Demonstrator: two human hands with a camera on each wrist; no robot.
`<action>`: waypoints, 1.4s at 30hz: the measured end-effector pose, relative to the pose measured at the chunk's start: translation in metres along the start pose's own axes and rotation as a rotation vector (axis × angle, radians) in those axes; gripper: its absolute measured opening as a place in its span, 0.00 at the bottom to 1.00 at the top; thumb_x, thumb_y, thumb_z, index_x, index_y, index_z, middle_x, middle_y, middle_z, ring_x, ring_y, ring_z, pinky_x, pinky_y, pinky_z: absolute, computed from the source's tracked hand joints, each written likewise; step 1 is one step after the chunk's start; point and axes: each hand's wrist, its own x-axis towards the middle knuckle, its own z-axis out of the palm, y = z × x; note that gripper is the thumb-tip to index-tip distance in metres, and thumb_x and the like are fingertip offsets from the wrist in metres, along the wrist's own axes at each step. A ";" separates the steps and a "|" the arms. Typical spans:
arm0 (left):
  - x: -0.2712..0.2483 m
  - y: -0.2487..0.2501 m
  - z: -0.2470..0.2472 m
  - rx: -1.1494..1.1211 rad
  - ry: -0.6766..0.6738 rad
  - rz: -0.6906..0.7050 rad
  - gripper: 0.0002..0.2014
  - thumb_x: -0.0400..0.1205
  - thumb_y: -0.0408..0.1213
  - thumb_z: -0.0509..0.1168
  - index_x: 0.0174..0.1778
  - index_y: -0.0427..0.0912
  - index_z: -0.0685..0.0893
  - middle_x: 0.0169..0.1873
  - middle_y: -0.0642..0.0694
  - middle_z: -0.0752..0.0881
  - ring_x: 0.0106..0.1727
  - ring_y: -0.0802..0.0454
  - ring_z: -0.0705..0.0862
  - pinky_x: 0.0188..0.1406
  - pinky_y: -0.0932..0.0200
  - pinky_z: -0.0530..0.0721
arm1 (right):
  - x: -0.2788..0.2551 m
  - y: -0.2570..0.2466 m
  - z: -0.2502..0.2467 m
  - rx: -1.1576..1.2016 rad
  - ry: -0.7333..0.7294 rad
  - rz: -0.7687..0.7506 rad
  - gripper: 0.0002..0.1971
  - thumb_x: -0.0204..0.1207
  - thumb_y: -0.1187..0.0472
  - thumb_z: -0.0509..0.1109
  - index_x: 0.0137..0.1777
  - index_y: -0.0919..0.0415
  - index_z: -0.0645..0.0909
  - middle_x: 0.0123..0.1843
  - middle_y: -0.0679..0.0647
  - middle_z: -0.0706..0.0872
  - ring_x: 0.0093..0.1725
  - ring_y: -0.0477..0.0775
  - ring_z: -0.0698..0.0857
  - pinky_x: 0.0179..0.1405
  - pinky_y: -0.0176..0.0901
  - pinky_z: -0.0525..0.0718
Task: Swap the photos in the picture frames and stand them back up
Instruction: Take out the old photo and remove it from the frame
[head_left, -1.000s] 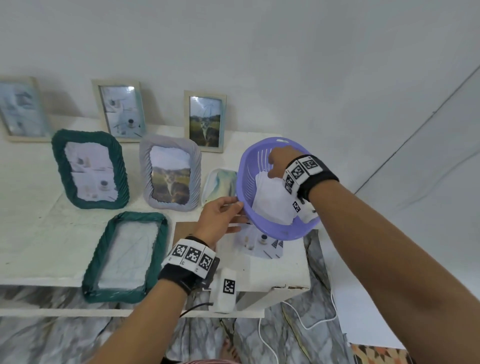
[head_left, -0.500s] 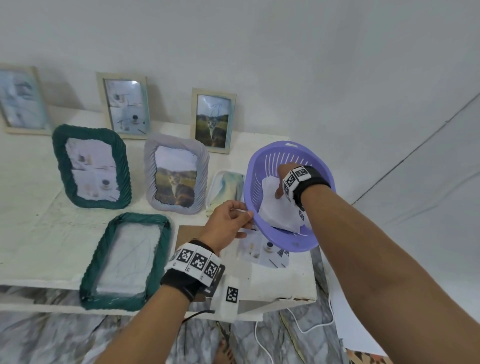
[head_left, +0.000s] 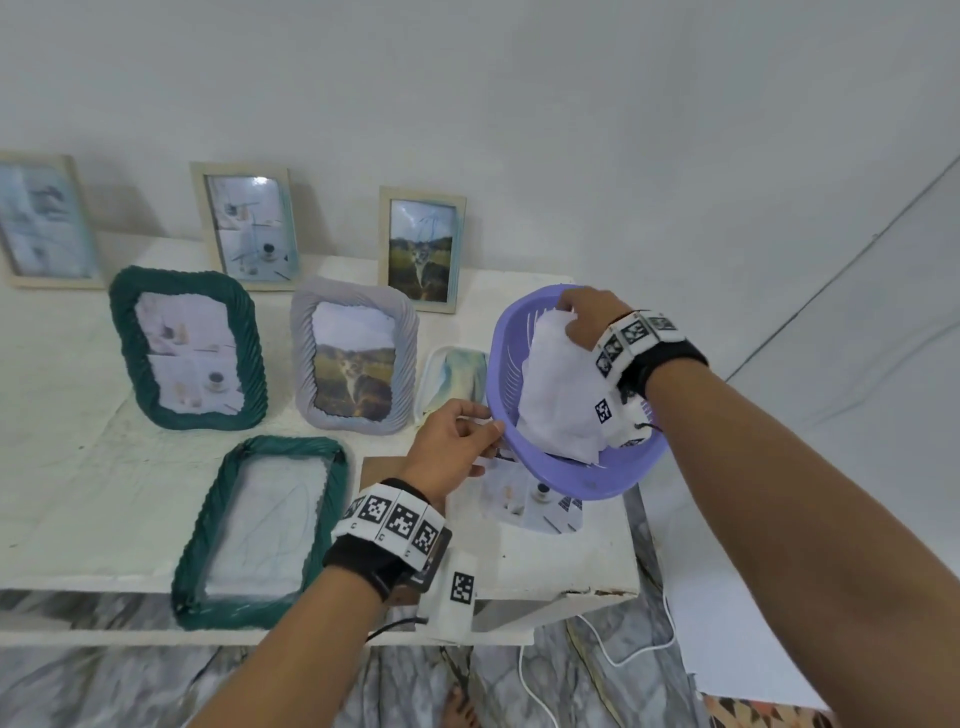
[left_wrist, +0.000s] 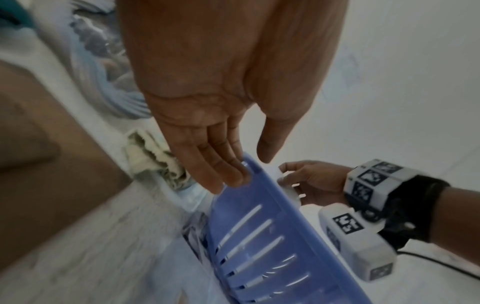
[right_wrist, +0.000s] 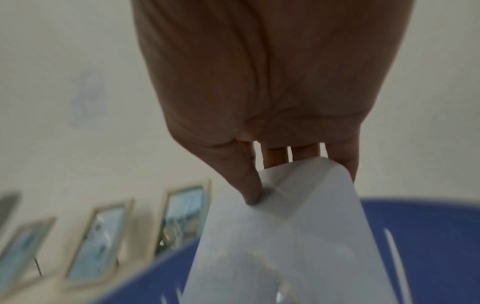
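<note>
A purple slotted basket (head_left: 571, 480) hangs tilted over the table's right end. My left hand (head_left: 488, 423) pinches its near rim, thumb inside and fingers outside (left_wrist: 228, 176). Inside the basket my right hand (head_left: 569, 322) pinches the top corner of a white photo sheet (head_left: 556, 405) between thumb (right_wrist: 253, 195) and fingers. A green frame (head_left: 260, 525) lies flat at the front edge with no photo in it. Another green frame (head_left: 187, 348) and a grey frame (head_left: 356, 358) with a cat photo stand behind it. A loose photo (head_left: 524, 501) lies under the basket.
Three pale wooden frames (head_left: 249, 223) lean on the wall at the back. A brown backing board (head_left: 382, 467) lies beside my left wrist, a small marbled frame (head_left: 457, 376) behind the basket. The table's right edge (head_left: 631, 571) is close. A white cable (head_left: 623, 657) trails on the floor.
My right hand dipped deeper into the basket, then drew the white sheet up toward the far rim. My left hand has kept its hold on the near rim.
</note>
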 end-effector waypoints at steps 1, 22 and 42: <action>0.000 0.002 -0.002 0.046 0.021 0.019 0.08 0.83 0.42 0.69 0.54 0.45 0.80 0.43 0.46 0.88 0.42 0.52 0.86 0.40 0.54 0.85 | -0.007 -0.001 -0.010 0.054 0.021 -0.012 0.16 0.79 0.67 0.60 0.65 0.61 0.77 0.69 0.61 0.79 0.64 0.62 0.79 0.55 0.45 0.75; -0.078 0.018 -0.202 0.046 0.049 0.227 0.06 0.82 0.28 0.68 0.54 0.34 0.86 0.46 0.40 0.92 0.45 0.48 0.90 0.39 0.54 0.90 | -0.161 -0.177 0.091 1.173 0.182 -0.064 0.10 0.80 0.62 0.71 0.60 0.55 0.80 0.43 0.59 0.87 0.40 0.58 0.87 0.38 0.57 0.88; -0.090 -0.065 -0.264 0.089 0.077 -0.003 0.08 0.77 0.28 0.74 0.51 0.37 0.87 0.41 0.37 0.90 0.41 0.49 0.89 0.37 0.59 0.89 | -0.176 -0.238 0.192 1.148 0.085 0.155 0.06 0.78 0.67 0.70 0.52 0.58 0.80 0.40 0.61 0.84 0.38 0.56 0.84 0.32 0.41 0.86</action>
